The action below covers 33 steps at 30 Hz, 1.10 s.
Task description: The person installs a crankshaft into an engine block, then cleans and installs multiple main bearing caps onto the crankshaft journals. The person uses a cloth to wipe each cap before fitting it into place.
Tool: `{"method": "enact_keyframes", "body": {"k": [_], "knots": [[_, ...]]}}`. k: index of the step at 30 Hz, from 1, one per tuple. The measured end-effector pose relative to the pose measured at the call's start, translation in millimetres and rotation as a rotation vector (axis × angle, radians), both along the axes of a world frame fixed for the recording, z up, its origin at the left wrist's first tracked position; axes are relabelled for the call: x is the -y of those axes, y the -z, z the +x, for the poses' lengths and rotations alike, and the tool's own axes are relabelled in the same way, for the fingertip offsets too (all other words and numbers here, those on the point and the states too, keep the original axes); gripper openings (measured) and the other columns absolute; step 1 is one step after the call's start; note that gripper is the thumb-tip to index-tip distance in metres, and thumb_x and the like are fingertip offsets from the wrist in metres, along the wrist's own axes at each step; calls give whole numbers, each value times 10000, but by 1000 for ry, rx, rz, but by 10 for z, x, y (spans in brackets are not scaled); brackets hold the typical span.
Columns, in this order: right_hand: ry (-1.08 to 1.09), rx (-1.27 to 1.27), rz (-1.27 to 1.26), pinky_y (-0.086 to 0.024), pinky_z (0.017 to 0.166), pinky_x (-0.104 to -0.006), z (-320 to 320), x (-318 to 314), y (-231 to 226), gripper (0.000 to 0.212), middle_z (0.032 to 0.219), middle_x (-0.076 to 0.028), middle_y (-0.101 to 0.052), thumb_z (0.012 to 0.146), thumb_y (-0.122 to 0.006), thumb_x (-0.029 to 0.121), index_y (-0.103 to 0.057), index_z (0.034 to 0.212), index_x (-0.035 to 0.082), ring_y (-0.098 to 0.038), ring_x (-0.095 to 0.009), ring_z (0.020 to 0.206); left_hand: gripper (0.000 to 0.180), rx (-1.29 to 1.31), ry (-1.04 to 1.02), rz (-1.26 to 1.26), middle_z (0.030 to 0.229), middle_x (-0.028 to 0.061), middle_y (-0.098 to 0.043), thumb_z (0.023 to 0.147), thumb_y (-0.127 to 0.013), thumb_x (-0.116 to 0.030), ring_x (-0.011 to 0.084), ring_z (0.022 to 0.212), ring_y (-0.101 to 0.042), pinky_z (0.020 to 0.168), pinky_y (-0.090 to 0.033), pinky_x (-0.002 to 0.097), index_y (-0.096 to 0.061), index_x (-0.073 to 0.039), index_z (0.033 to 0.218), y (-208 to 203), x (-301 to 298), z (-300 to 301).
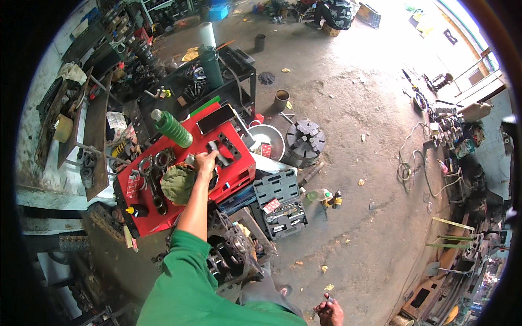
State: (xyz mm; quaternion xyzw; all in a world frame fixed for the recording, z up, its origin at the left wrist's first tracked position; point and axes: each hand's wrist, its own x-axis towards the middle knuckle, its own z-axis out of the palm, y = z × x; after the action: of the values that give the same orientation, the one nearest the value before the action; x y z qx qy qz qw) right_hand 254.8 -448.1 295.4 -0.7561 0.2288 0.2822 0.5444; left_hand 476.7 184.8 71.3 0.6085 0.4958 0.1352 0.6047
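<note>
My left hand (205,162), at the end of a green sleeve, reaches over the red tool cart top (243,163). Its fingers are curled at a grey metal part (219,155), next to a dark block with round holes (232,146). Near that hand lie a crumpled olive cloth (178,185), a phone (216,119) and a green bottle (172,129). Connecting rods (154,187) rest on the cart's left part. Low in the picture, my right hand (330,313) is closed around something small that I cannot make out.
An engine block (234,251) stands close in front of me. Beside it lies an open socket set case (278,209). Beyond are a metal basin (267,142), a round slotted chuck (305,140) and a dark workbench (239,87). A person (336,13) sits far off.
</note>
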Motion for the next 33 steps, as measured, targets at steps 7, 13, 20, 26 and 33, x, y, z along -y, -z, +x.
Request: {"method": "enact_keyframes", "body": {"k": [7,13,20,26,33], "knots": [[-95,-69,66,-533,685,-304,90,51,-117,230,860,-89,-672,921,-673,169,-621,1083,15,-646,-173,774,318,680,-113,-524,866,33,-649,955,-559,-286,129,740,-618,614,-523,270,-633,-25,1119,-1485,887,-1151],[-257,334,-174,-462,521,-253,569,-7,-319,219,705,-38,-664,864,-778,154,-617,888,8,-601,-96,607,563,1052,147,-1145,859,85,-512,1054,-414,-415,188,720,-529,579,-508,289,-475,51,1364,-2536,2254,-1507],[255,-150,1050,-334,522,-232,449,189,-834,126,729,8,-537,999,-616,195,-604,1028,72,-456,-90,626,561,702,167,-843,774,40,-514,1061,-372,-469,116,582,-528,459,-460,258,-545,17,1282,-3381,3623,-1794],[227,228,1045,-535,884,-406,162,476,-1315,389,1125,-115,-674,1032,-543,325,-584,1269,19,-651,-262,1044,545,567,154,-748,710,36,-547,1063,-374,-466,117,512,-548,430,-466,272,-542,13,1259,-3621,4578,-1947],[118,939,546,-289,1160,-409,389,521,-1383,584,1507,-220,-441,1034,-497,321,-396,1472,-53,-379,-307,1425,540,702,21,3,844,63,-608,1049,-397,-515,134,697,-583,591,-488,264,-596,-13,1052,-3669,6120,-1933]]}}
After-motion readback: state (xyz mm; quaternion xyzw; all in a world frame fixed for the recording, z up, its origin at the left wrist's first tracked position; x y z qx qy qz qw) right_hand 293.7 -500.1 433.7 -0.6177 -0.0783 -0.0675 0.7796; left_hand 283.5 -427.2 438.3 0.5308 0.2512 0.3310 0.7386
